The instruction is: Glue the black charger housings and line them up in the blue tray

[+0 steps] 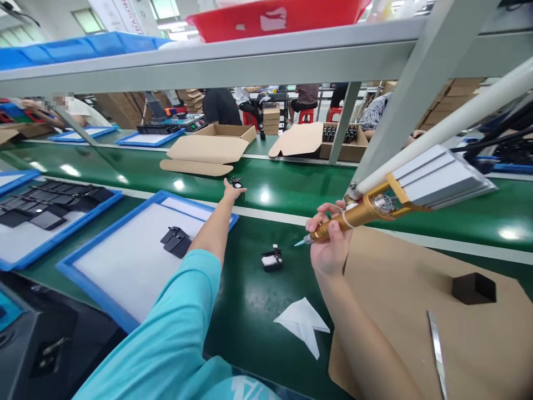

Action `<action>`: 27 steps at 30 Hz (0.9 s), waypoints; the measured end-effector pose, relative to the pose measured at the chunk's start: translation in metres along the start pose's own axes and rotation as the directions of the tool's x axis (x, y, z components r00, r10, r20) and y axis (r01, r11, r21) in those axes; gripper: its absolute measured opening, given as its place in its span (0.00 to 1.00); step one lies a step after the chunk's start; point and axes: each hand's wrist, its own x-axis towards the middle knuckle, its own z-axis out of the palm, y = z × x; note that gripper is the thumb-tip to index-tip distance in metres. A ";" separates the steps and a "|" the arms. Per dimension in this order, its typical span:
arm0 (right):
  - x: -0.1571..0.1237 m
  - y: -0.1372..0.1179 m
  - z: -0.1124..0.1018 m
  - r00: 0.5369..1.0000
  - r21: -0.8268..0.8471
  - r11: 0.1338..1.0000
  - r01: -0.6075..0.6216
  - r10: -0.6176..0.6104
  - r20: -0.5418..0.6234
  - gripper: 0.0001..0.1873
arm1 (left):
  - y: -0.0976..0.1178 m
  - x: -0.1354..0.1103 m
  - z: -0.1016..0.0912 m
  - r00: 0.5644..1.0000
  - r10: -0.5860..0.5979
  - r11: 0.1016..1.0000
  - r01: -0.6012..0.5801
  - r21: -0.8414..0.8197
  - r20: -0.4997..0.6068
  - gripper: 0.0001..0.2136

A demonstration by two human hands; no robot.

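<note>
My left hand (233,191) is stretched far forward over the green belt, its fingers around a small black device (237,183) with a round white spot. In my right hand (331,244) is a gold glue dispenser (358,213), tilted, its light-blue nozzle (300,243) pointing left and down. Left of the nozzle, apart from it, a small open black housing (272,259) with a white block inside stands on the green worktop. A folded white cloth or paper (303,323) lies nearer to me.
At left, a blue-edged tray (120,266) bears a black case (176,241); another tray (58,239) carries several. Cardboard (387,328) at right holds a black box (474,289) and a metal blade (436,353). A shelf beam (208,69) crosses overhead. People sit beyond the belt.
</note>
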 end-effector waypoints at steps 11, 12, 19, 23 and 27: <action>0.006 0.001 -0.004 0.999 -0.134 0.990 0.031 -0.036 -0.031 0.16 | 0.031 -0.092 0.049 0.704 0.338 0.941 -0.278 -0.195 0.624 0.52; 0.006 0.001 -0.004 0.999 -0.134 0.990 0.041 -0.045 -0.026 0.16 | 0.032 -0.105 0.053 0.621 0.386 0.918 -0.330 -0.220 0.682 0.53; 0.007 -0.002 -0.002 0.998 -0.173 0.983 0.056 -0.056 0.003 0.14 | -0.001 -0.162 0.024 0.567 0.351 0.931 -0.131 -0.340 0.745 0.39; 0.009 -0.001 -0.004 0.998 -0.203 0.978 0.055 -0.058 -0.013 0.17 | -0.025 -0.200 -0.010 0.651 0.382 0.919 -0.192 -0.344 0.656 0.36; 0.012 -0.001 -0.007 0.997 -0.235 0.971 0.047 -0.061 -0.054 0.18 | -0.037 -0.231 -0.022 0.578 0.427 0.878 -0.450 -0.165 0.695 0.39</action>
